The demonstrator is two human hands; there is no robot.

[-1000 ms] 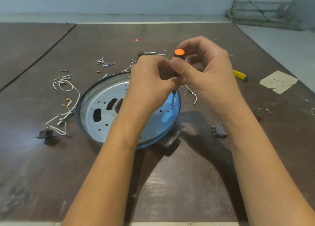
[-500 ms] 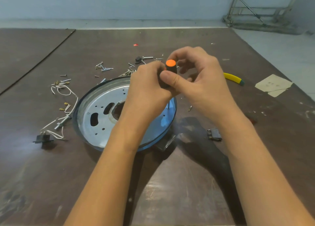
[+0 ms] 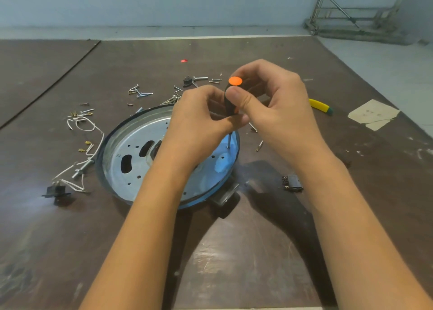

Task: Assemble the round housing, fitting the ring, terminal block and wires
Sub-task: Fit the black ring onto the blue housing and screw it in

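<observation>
Two hands: the screwdriver (image 3: 230,103) is gripped by the left hand (image 3: 199,117) and right hand (image 3: 276,108).
Housing: the round housing (image 3: 131,155) is laid on the desk (image 3: 234,251), with the tip set near its right rim.
Technique: the shaft is best kept upright and pressed axially.

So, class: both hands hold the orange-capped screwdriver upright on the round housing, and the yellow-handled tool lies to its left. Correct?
No: the head view shows the yellow-handled tool to the right of the round housing. The screwdriver part stands.

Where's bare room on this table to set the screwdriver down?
Bare table lies near you, in front of the round housing, and far left past the seam. Crowded: screws behind the housing, white wires on its left.
</observation>
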